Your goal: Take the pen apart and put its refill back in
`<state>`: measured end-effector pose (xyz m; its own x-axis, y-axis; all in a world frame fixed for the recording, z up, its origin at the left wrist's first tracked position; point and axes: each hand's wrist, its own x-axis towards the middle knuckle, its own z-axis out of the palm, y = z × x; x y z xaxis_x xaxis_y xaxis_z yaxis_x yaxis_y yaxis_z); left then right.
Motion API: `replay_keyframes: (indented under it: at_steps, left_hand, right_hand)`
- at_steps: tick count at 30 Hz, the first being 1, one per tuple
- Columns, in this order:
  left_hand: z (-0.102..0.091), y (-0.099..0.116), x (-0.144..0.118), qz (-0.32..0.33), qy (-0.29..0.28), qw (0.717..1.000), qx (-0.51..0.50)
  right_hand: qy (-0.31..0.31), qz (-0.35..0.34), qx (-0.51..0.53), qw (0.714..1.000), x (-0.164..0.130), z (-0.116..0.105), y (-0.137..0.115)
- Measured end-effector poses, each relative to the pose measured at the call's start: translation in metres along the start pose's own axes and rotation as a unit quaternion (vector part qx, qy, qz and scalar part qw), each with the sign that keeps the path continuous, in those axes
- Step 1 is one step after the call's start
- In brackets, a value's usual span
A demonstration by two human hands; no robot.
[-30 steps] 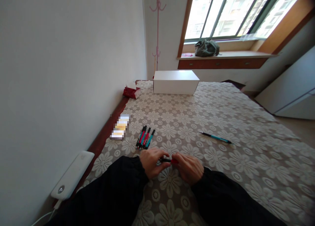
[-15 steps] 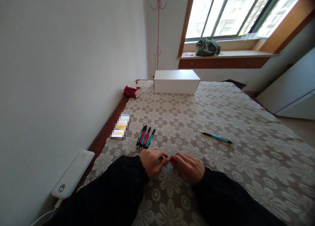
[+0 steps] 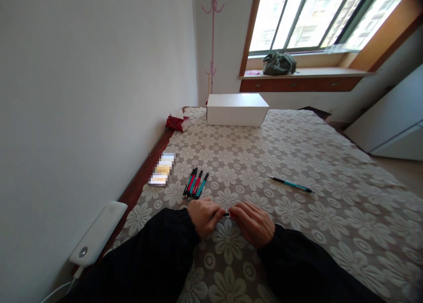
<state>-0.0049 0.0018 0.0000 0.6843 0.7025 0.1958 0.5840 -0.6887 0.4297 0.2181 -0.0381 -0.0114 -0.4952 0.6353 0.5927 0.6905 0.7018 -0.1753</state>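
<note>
My left hand (image 3: 204,216) and my right hand (image 3: 254,223) meet over the flowered lace cloth (image 3: 297,153), both pinching one red and black pen (image 3: 228,214) between their fingertips. Most of that pen is hidden by the fingers. Just beyond my left hand lies a bunch of several red and teal pens (image 3: 196,184), side by side. A single teal pen (image 3: 290,185) rests alone further right on the cloth.
A white box (image 3: 235,109) stands at the far end, with a red tissue pack (image 3: 176,121) to its left. A white power bank (image 3: 98,233) with a cable lies at the left edge by the wall. A blurred small packet (image 3: 161,169) sits near the pens.
My hands have drawn closer together on the pen, so less of its black and red body shows between them. Nothing else has moved.
</note>
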Motion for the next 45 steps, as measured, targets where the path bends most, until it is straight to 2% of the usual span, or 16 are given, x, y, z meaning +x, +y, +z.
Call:
replay_keyframes:
  at_steps: [4,8,14,21,28,32,36,40,45]
  left_hand:
    - [0.001,0.0,0.0,0.007,0.014,0.999,-0.033]
    - [0.002,-0.002,0.001,0.043,-0.001,0.998,-0.044]
    - [0.003,-0.004,0.002,0.046,0.018,0.996,-0.069]
    - [0.003,-0.005,0.003,0.03,0.032,0.998,-0.05]
    - [0.003,-0.007,0.003,-0.018,0.066,0.997,-0.048]
    - [0.004,-0.007,0.003,-0.007,0.065,0.996,-0.053]
    - [0.004,-0.007,0.003,0.008,0.051,0.997,-0.059]
    - [0.004,-0.006,0.003,0.014,0.046,0.997,-0.068]
    - [0.003,-0.006,0.002,0.024,0.029,0.997,-0.073]
  right_hand:
    - [-0.013,0.02,0.007,1.0,0.0,0.0,0.0]
    - [-0.02,0.031,0.011,0.999,0.0,-0.001,-0.001]
    - [-0.038,0.04,0.014,0.998,-0.001,-0.003,0.001]
    - [-0.042,0.067,-0.006,0.997,-0.002,-0.006,0.011]
    - [-0.058,0.118,-0.018,0.991,-0.007,-0.006,0.027]
    - [-0.032,0.154,-0.052,0.986,-0.011,-0.001,0.034]
    - [-0.004,0.101,-0.035,0.994,-0.009,-0.003,0.028]
    - [-0.023,0.045,0.03,0.998,-0.005,-0.007,0.016]
    - [-0.022,0.04,0.02,0.999,-0.003,-0.005,0.015]
